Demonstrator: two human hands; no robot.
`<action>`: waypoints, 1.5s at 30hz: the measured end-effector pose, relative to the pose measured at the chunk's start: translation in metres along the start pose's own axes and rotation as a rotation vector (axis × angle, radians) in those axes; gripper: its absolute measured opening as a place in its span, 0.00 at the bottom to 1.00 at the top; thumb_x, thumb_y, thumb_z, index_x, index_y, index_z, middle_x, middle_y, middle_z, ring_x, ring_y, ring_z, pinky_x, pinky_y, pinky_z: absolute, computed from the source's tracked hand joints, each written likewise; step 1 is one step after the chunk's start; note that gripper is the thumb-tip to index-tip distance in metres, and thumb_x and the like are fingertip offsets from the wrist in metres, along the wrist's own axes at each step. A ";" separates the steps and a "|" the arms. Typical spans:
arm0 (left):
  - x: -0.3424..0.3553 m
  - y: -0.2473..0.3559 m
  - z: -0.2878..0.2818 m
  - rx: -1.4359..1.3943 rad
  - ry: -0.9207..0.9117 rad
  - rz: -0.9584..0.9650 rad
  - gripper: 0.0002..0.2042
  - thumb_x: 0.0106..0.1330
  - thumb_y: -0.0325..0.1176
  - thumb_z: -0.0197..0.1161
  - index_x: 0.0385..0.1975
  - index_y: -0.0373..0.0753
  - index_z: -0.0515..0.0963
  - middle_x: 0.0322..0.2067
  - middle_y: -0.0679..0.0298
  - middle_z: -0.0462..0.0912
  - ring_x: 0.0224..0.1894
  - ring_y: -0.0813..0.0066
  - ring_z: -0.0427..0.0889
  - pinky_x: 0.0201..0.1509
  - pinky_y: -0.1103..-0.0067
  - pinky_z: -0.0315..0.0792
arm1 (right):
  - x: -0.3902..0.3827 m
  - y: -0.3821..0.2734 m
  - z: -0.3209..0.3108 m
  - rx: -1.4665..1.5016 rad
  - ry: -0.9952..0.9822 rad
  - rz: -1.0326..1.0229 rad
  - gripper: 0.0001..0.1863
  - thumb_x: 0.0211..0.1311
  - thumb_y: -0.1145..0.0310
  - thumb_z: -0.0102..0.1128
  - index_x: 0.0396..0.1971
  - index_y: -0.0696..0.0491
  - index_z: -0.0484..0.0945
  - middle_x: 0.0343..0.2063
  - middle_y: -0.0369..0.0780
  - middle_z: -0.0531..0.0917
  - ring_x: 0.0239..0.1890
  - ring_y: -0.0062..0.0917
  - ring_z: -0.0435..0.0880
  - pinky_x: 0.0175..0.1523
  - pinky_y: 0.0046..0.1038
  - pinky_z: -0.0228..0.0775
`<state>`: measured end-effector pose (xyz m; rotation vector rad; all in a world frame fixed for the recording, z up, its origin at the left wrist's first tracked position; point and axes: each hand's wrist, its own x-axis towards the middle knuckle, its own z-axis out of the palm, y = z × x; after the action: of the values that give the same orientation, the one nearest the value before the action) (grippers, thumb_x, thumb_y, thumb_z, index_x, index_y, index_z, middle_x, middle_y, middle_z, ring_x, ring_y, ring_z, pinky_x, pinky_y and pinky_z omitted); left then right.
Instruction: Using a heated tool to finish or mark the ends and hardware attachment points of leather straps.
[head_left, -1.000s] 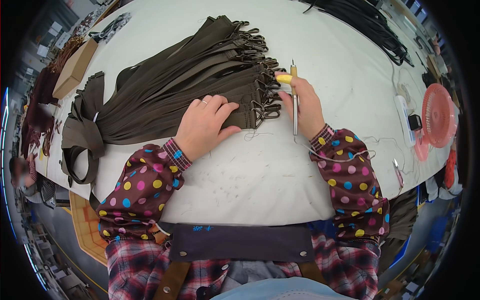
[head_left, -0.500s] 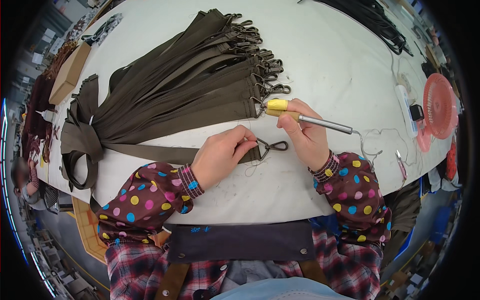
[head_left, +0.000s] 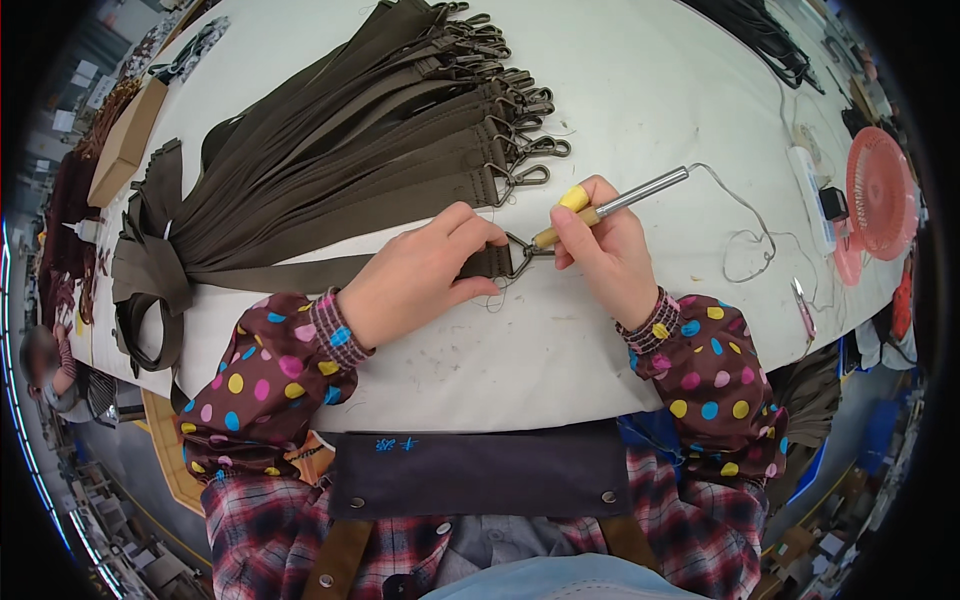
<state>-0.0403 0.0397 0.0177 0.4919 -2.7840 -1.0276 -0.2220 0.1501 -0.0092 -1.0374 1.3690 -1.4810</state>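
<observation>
My left hand (head_left: 415, 270) grips the end of a dark olive webbing strap (head_left: 290, 277), thumb at its near edge and fingers over its far edge. A triangular metal ring (head_left: 519, 257) joins that end to a snap hook, mostly hidden behind my right fingers. My right hand (head_left: 607, 245) is closed around a corded, pen-shaped tool (head_left: 648, 190) with a wooden grip and silver tube. The grip's end is at the ring. One right fingertip wears a yellow cover (head_left: 574, 198). Loose threads hang by the strap end.
A fan of similar straps (head_left: 330, 150) with metal snap hooks (head_left: 530, 148) lies beyond my hands, gathered at the left. To the right are a pink round plastic fan (head_left: 882, 195), a white power strip (head_left: 812, 200), small snips (head_left: 803, 308) and the tool's cord (head_left: 765, 225). A cardboard box (head_left: 127, 143) stands far left.
My right hand has brought the tool down from the neighbouring strap's hook to this strap's ring, its tube now tilting upward. My left hand has opened wider across the strap end. The whole view has shifted slightly.
</observation>
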 end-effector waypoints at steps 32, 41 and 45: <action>0.010 -0.017 0.015 -0.139 0.158 -0.011 0.12 0.52 0.26 0.65 0.35 0.38 0.73 0.28 0.69 0.72 0.24 0.81 0.70 0.26 0.84 0.66 | 0.018 -0.011 -0.007 0.079 -0.030 0.099 0.08 0.63 0.67 0.55 0.35 0.53 0.68 0.26 0.34 0.77 0.22 0.14 0.73 0.28 0.17 0.67; 0.006 -0.023 0.020 -0.141 0.161 -0.053 0.07 0.54 0.27 0.65 0.30 0.38 0.74 0.29 0.69 0.73 0.23 0.81 0.67 0.28 0.84 0.66 | 0.014 -0.012 -0.008 0.049 -0.089 0.129 0.08 0.62 0.67 0.56 0.36 0.54 0.68 0.27 0.34 0.76 0.23 0.14 0.73 0.30 0.17 0.66; 0.006 -0.022 0.015 -0.395 0.162 -0.139 0.06 0.58 0.29 0.63 0.29 0.37 0.73 0.24 0.68 0.75 0.23 0.81 0.73 0.27 0.83 0.67 | 0.011 0.005 -0.005 -0.011 -0.090 0.076 0.08 0.60 0.71 0.57 0.34 0.55 0.67 0.25 0.33 0.75 0.23 0.12 0.72 0.29 0.15 0.64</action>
<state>-0.0438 0.0309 -0.0080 0.6816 -2.3505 -1.4517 -0.2295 0.1405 -0.0143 -1.0351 1.3395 -1.3565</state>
